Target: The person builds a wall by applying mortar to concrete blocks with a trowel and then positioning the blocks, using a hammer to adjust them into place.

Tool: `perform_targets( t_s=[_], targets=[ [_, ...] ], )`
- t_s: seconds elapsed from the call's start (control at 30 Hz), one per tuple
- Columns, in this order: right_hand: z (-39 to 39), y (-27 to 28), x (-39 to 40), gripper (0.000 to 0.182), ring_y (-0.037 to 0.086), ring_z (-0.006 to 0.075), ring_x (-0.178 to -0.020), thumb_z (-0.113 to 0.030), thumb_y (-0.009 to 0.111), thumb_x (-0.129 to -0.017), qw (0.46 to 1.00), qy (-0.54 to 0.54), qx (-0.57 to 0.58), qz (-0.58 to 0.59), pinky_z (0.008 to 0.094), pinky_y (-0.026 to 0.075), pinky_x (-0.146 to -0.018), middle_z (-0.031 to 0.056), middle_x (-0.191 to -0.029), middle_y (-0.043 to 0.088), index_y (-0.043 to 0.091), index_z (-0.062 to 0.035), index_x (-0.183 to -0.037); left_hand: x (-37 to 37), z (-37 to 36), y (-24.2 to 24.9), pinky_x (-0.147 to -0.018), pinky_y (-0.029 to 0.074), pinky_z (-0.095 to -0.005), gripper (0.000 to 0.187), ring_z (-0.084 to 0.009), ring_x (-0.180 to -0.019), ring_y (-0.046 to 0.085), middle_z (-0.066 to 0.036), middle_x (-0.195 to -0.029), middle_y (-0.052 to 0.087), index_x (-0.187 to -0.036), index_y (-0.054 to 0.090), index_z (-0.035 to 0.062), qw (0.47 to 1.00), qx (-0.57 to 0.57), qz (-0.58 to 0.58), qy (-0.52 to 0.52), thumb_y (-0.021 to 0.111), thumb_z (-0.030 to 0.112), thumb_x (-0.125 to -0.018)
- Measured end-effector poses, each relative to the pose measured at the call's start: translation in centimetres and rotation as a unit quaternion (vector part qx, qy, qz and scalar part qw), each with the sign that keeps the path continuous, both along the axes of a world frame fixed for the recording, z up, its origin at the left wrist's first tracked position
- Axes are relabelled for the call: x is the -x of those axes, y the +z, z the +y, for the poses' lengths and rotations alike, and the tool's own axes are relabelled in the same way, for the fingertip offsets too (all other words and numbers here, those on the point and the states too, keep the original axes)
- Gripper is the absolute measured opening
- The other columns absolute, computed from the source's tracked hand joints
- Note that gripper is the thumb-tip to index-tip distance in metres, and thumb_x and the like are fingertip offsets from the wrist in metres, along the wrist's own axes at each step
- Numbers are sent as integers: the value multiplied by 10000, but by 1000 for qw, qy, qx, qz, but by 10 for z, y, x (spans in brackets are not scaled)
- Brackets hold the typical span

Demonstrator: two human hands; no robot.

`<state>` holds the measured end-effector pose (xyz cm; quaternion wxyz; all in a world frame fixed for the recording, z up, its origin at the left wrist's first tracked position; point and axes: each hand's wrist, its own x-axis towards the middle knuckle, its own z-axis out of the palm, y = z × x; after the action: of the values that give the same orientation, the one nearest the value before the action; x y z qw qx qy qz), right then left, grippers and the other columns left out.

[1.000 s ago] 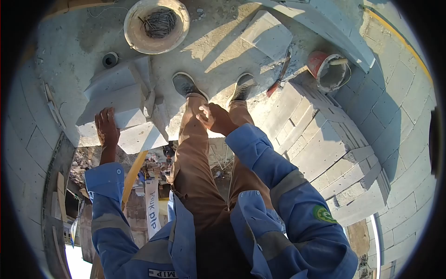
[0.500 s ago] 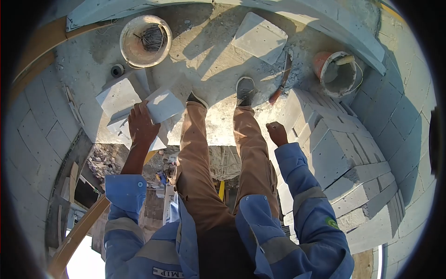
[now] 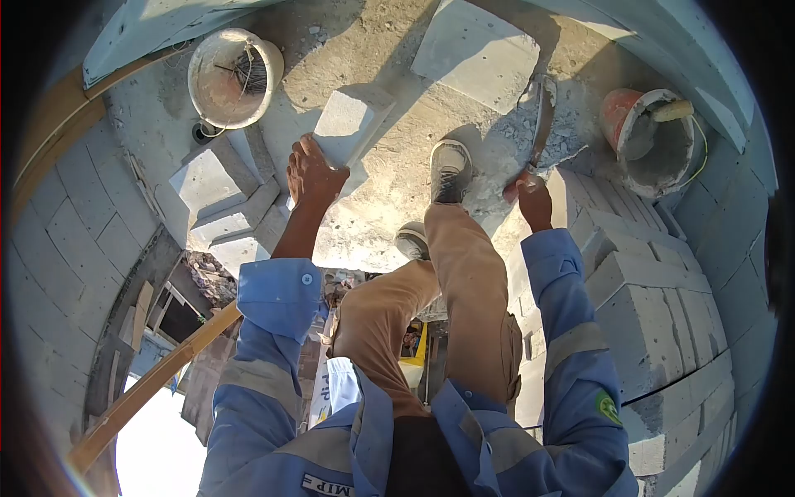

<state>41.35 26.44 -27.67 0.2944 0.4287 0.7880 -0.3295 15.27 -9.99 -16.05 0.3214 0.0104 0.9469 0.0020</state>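
Observation:
My left hand (image 3: 315, 172) grips the near end of a pale grey concrete block (image 3: 349, 123), fingers over its edge. The block is held above the sunlit floor, in front of my left leg. My right hand (image 3: 535, 203) is curled closed at my right side, with nothing showing in it. In this view it overlaps the reddish handle of a saw (image 3: 544, 124), whose curved blade lies on grey dust and rubble. A larger flat block (image 3: 476, 56) lies on the floor just beyond the saw.
Several blocks (image 3: 214, 178) are piled at left, beside a bucket (image 3: 195, 79) with thin wire pieces inside. On the right stand a long block stack (image 3: 654, 306) and a mortar-stained bucket (image 3: 619, 116). Block walls curve around both sides; a wooden beam (image 3: 157, 385) slants at lower left.
My left hand has taken the block away from the left pile and forward. My right hand has moved forward to overlap the saw handle in view. My legs have shifted in a step.

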Motion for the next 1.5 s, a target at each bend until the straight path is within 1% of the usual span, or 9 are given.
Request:
perform_targets(
  t_s=[0.23, 0.53, 0.6, 0.7, 0.8, 0.9, 1.03, 1.17, 1.5],
  targets=[
    [-21, -82, -7, 620, 584, 477, -981, -241, 722, -816, 979, -25, -198, 45, 501, 485, -844, 320, -1160, 504, 439, 85, -1261, -13, -37, -49, -986, 411, -483, 865, -385, -1132, 511, -197, -1193, 514, -1318, 420, -3, 993, 21, 102, 55, 781, 346, -613],
    [-9, -87, -37, 296, 644, 323, -702, -128, 661, -784, 979, -41, -169, 106, 408, 505, -644, 193, -844, 638, 545, 63, -979, -22, -60, -70, -932, 472, -442, 748, -366, -1076, 571, -174, -1151, 576, -1228, 527, 17, 950, -169, 260, 21, 762, 332, -592],
    [-6, -104, -53, 234, 593, 258, -604, -154, 656, -791, 898, -367, -37, 239, 369, 486, -574, 121, -704, 584, 498, 0, -869, -24, -63, -69, -943, 471, -433, 762, -366, -1095, 568, -177, -1163, 576, -1238, 522, 17, 949, -185, 251, 43, 762, 337, -590],
    [-27, -33, -43, 271, 526, 177, -548, -140, 670, -784, 820, -468, 227, 239, 310, 449, -528, 68, -656, 520, 444, -32, -889, -23, -72, -69, -937, 480, -432, 780, -367, -1092, 576, -176, -1155, 582, -1254, 514, 27, 948, -183, 258, 44, 762, 345, -586],
    [-62, 11, -44, 278, 477, 125, -536, -80, 660, -789, 903, -361, -90, 214, 274, 413, -502, 35, -655, 481, 429, -39, -938, -20, -80, -62, -927, 489, -433, 780, -364, -1082, 587, -164, -1153, 588, -1258, 511, 42, 947, -217, 236, 36, 762, 340, -581],
    [-81, 29, -56, 293, 489, 109, -551, -37, 650, -803, 848, -265, -153, 432, 241, 400, -502, 41, -682, 513, 466, -20, -1031, -28, -86, -72, -917, 494, -433, 765, -350, -1071, 596, -151, -1154, 591, -1246, 519, 55, 939, -267, 210, -50, 761, 334, -577],
    [-109, 74, 1, 409, 515, 101, -575, -99, 673, -858, 869, -162, 43, 466, 241, 419, -538, 23, -695, 561, 513, -9, -1223, -38, -81, -65, -916, 491, -429, 760, -331, -1076, 595, -139, -1167, 594, -1236, 520, 60, 950, -233, 200, -56, 754, 357, -578],
    [-139, 59, 60, 244, 558, 115, -562, -198, 723, -857, 893, 110, 53, 432, 298, 453, -552, 47, -624, 583, 614, -13, -972, -29, -79, -58, -962, 462, -425, 864, -358, -1140, 563, -175, -1239, 573, -1336, 465, 23, 959, -209, 186, -54, 754, 393, -611],
    [-175, 84, 118, 317, 544, 180, -534, -221, 765, -820, 713, 155, 150, 668, 300, 437, -513, 123, -633, 550, 564, 14, -888, -36, -72, -70, -1009, 438, -422, 860, -332, -1198, 529, -150, -1261, 549, -1343, 464, 41, 969, -143, 192, -58, 733, 427, -624]
  ],
)
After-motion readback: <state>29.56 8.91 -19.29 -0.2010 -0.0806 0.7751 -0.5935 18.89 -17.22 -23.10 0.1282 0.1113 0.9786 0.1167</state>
